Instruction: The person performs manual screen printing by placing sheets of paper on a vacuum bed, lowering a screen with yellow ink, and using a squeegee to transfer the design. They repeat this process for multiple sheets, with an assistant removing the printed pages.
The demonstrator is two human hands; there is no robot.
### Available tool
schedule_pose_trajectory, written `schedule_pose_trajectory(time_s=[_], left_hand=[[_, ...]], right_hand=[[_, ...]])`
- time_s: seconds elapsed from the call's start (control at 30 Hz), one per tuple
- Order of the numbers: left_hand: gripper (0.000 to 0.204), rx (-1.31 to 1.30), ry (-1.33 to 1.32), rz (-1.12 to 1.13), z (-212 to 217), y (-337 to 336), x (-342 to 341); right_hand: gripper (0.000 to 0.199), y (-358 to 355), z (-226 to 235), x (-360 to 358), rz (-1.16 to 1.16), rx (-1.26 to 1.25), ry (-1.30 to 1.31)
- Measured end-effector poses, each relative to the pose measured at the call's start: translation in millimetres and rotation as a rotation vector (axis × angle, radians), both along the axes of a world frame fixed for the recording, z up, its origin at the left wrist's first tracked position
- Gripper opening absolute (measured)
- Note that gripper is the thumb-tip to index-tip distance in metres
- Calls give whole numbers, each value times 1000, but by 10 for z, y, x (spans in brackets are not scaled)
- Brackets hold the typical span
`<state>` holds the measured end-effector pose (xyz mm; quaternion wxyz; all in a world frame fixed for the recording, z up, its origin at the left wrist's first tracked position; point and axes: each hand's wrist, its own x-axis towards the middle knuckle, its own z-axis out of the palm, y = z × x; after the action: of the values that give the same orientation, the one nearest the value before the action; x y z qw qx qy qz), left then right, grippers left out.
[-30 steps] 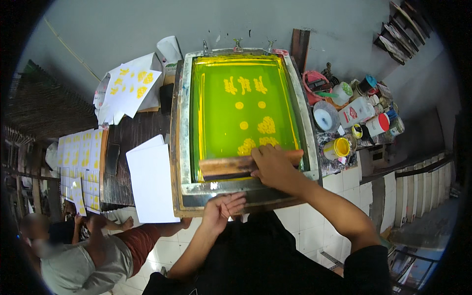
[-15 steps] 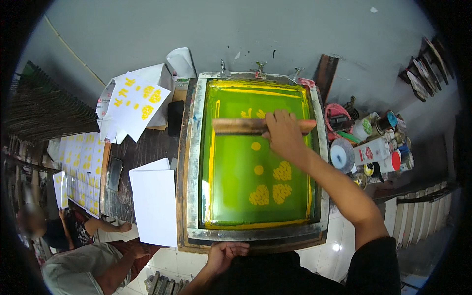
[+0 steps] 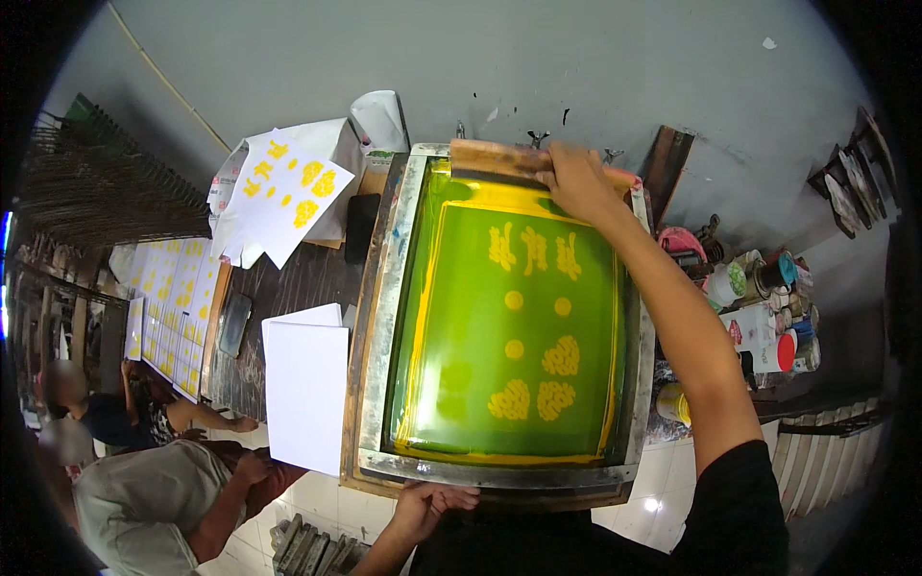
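My right hand (image 3: 578,182) is closed round the wooden handle of a squeegee (image 3: 497,160), held across the far end of a screen-printing frame (image 3: 499,472). Yellow ink lies in a band just below the squeegee and along the inner borders. The green mesh (image 3: 461,326) carries a stencil of yellow characters, dots and heart-like clusters. At the near edge of the frame, my left hand (image 3: 432,506) has its fingers curled against the rim; their undersides are hidden. Beneath the frame is a wooden base, and whatever lies under the mesh cannot be made out.
White paper (image 3: 307,394) is stacked left of the frame, near a phone (image 3: 234,324). Printed sheets (image 3: 293,187) lie farther back. Ink pots and a white container (image 3: 754,336) crowd the right side. Other people (image 3: 144,499) are at the left, beside a drying rack (image 3: 115,192).
My right hand has pushed the squeegee from the upper middle of the mesh to its far end, uncovering the row of characters. My left hand stays at the near edge. The view has shifted slightly.
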<state>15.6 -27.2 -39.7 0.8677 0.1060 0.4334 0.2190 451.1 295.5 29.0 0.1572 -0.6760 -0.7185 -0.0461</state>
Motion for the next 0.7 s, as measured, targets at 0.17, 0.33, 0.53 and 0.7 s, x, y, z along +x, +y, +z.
schedule_pose_trajectory(time_s=[0.17,0.33,0.53,0.7], left_hand=[[32,31,-63,52,-40,-29,-6],[33,40,-56,36,-39,-16,0],[32,146,-124,-42,-49,33,-6],[38,135,-135,-26,-96,37,-9]], right_hand=[[34,15,-28,-5,-5,-32,-15],[35,-314,-7,-199,-39,-195,-2],[39,-1337,61,-762,-37,-274,40],[28,-2601,41,-1394,13,-234,116]])
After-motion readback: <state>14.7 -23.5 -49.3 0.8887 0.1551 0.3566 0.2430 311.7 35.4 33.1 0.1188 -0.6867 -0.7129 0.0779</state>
